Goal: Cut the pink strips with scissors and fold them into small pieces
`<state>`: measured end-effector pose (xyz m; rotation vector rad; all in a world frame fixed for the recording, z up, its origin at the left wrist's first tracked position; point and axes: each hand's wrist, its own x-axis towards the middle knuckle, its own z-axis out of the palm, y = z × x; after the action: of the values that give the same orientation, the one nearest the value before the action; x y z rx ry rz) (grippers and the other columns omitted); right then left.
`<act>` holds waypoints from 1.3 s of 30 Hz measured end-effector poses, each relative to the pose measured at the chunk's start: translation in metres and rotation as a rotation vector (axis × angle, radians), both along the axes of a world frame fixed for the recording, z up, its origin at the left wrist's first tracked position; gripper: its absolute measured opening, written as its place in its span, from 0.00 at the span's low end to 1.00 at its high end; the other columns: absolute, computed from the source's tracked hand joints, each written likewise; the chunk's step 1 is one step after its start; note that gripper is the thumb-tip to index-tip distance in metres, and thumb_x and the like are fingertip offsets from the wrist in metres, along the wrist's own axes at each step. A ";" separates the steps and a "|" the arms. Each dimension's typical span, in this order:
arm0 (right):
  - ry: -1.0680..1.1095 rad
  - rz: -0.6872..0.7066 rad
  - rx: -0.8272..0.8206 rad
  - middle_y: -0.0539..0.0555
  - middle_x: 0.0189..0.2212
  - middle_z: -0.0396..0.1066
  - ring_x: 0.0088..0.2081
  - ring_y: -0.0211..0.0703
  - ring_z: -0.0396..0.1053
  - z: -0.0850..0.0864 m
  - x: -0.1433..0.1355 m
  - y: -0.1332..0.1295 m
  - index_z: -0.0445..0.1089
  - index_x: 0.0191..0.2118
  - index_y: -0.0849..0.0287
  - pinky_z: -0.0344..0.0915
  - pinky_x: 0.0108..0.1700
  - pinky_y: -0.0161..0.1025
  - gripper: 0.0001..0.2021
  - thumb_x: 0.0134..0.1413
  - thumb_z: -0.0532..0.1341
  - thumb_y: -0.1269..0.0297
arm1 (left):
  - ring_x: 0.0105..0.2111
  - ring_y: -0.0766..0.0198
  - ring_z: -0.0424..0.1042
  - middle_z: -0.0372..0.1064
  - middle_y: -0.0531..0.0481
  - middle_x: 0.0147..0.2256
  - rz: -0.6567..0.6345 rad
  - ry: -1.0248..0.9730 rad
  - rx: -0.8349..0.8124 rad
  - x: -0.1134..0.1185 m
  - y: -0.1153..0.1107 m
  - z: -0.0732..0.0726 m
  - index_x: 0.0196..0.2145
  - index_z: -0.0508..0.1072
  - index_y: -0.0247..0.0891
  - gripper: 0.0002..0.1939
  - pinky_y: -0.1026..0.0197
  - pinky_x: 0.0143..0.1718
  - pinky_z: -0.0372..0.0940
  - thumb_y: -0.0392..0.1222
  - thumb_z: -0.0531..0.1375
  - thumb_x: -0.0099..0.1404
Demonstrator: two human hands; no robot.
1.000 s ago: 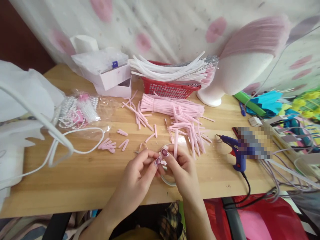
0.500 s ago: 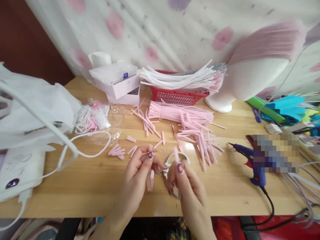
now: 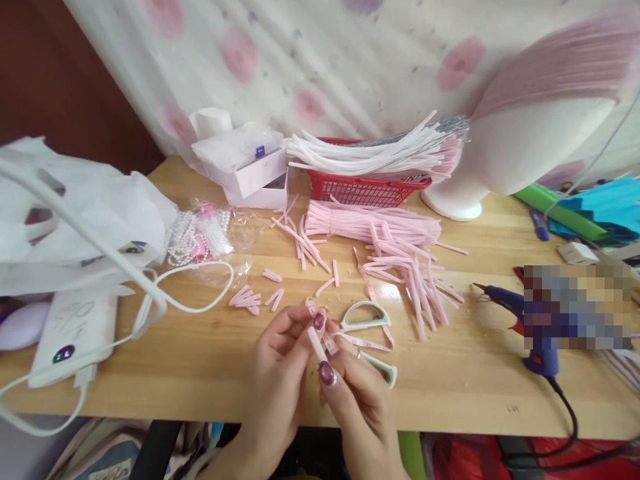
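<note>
A short pink strip (image 3: 317,345) is pinched at its lower end in the grip of the right hand (image 3: 363,397), its upper end being set at the left thumb, while a measuring tape (image 3: 330,344) is clamped in the grip of the left hand (image 3: 281,360). The tape's printed graduations, running past the scissors (image 3: 367,325) on the desk (image 3: 450,380), are too small to be read; handwritten marks are borne by a white device (image 3: 75,323) at far left, not clearly legible.

A light-brown wooden table (image 3: 450,393) carries, along its back, a red plastic mesh basket (image 3: 367,192) and a white mannequin head (image 3: 535,148); in front lie a bundle of fuzzy pink stems (image 3: 370,223), short pink pieces (image 3: 244,300), pale-green-handled scissors (image 3: 367,325) and a clear plastic bag of white beads (image 3: 215,233).
</note>
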<state>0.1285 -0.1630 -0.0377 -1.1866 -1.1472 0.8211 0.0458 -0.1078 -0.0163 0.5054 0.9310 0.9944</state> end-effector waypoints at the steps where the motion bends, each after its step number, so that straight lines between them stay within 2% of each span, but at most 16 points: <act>1: -0.008 0.022 -0.008 0.47 0.22 0.54 0.25 0.37 0.54 0.003 0.004 0.001 0.57 0.24 0.57 0.54 0.29 0.36 0.18 0.68 0.55 0.63 | 0.26 0.66 0.77 0.79 0.51 0.28 0.016 0.044 0.028 -0.002 0.000 0.000 0.33 0.75 0.37 0.13 0.67 0.32 0.70 0.44 0.72 0.54; 3: -0.042 0.072 -0.036 0.46 0.22 0.52 0.25 0.37 0.53 0.008 0.014 0.002 0.54 0.23 0.57 0.51 0.28 0.36 0.19 0.67 0.56 0.64 | 0.29 0.61 0.79 0.80 0.48 0.28 0.016 0.155 0.124 -0.006 0.002 -0.001 0.36 0.77 0.36 0.13 0.64 0.34 0.73 0.43 0.72 0.55; 7: -0.085 0.117 -0.092 0.46 0.21 0.51 0.24 0.36 0.52 0.013 0.032 0.003 0.54 0.22 0.57 0.50 0.28 0.37 0.20 0.66 0.57 0.64 | 0.34 0.55 0.81 0.82 0.44 0.32 -0.089 0.276 0.316 -0.013 0.005 -0.001 0.38 0.80 0.36 0.11 0.60 0.40 0.75 0.45 0.67 0.60; 12: -0.054 0.141 -0.158 0.47 0.21 0.52 0.25 0.38 0.53 0.011 0.040 0.004 0.55 0.21 0.57 0.51 0.29 0.38 0.21 0.66 0.58 0.60 | 0.37 0.54 0.81 0.82 0.44 0.33 -0.093 0.379 0.369 -0.014 0.002 0.006 0.39 0.81 0.37 0.09 0.58 0.42 0.75 0.43 0.64 0.63; 16: -0.043 0.145 -0.166 0.47 0.21 0.53 0.25 0.38 0.53 0.011 0.040 0.005 0.55 0.21 0.57 0.50 0.29 0.38 0.22 0.67 0.58 0.60 | 0.37 0.54 0.81 0.82 0.45 0.35 -0.105 0.384 0.384 -0.015 -0.002 0.009 0.39 0.82 0.39 0.09 0.58 0.42 0.75 0.42 0.64 0.63; 21: -0.038 0.134 -0.174 0.46 0.21 0.52 0.25 0.37 0.52 0.012 0.040 0.006 0.55 0.20 0.57 0.50 0.28 0.38 0.22 0.67 0.57 0.59 | 0.37 0.57 0.81 0.82 0.47 0.37 -0.184 0.386 0.451 -0.017 -0.001 0.006 0.40 0.81 0.42 0.09 0.62 0.40 0.75 0.40 0.67 0.61; 25: -0.094 0.135 -0.180 0.47 0.21 0.54 0.24 0.37 0.53 0.011 0.041 0.003 0.55 0.21 0.57 0.50 0.27 0.37 0.22 0.67 0.57 0.60 | 0.36 0.57 0.82 0.82 0.46 0.37 -0.186 0.404 0.437 -0.017 0.001 0.002 0.40 0.80 0.41 0.08 0.63 0.38 0.76 0.42 0.67 0.61; 28: -0.124 0.150 -0.191 0.47 0.23 0.56 0.25 0.37 0.55 0.009 0.041 -0.002 0.59 0.25 0.57 0.53 0.28 0.36 0.17 0.67 0.56 0.61 | 0.35 0.57 0.82 0.82 0.47 0.35 -0.136 0.390 0.365 -0.014 0.000 0.003 0.42 0.79 0.40 0.12 0.63 0.37 0.75 0.42 0.68 0.60; 32: -0.026 0.159 -0.229 0.48 0.31 0.64 0.28 0.39 0.61 0.010 0.042 -0.006 0.62 0.41 0.52 0.59 0.30 0.34 0.03 0.67 0.57 0.62 | 0.32 0.60 0.81 0.81 0.51 0.30 -0.057 0.350 0.288 -0.011 0.000 0.006 0.43 0.75 0.39 0.15 0.65 0.37 0.74 0.41 0.70 0.58; 35: -0.012 0.187 -0.239 0.50 0.39 0.69 0.33 0.40 0.66 0.012 0.044 -0.006 0.60 0.50 0.47 0.63 0.35 0.35 0.08 0.68 0.56 0.61 | 0.32 0.62 0.81 0.81 0.52 0.29 -0.054 0.329 0.287 -0.012 0.001 0.006 0.37 0.75 0.39 0.10 0.66 0.36 0.73 0.41 0.69 0.58; 39: -0.215 0.223 -0.233 0.51 0.36 0.71 0.35 0.42 0.69 0.017 0.050 -0.003 0.68 0.50 0.49 0.64 0.38 0.37 0.09 0.69 0.54 0.61 | 0.34 0.58 0.82 0.81 0.48 0.30 -0.086 0.291 0.272 -0.018 0.004 0.002 0.32 0.74 0.37 0.10 0.63 0.39 0.74 0.44 0.70 0.58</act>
<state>0.1786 -0.1657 -0.0210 -1.3807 -1.4066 1.0375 0.0282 -0.1037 -0.0142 0.9305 1.0266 0.9900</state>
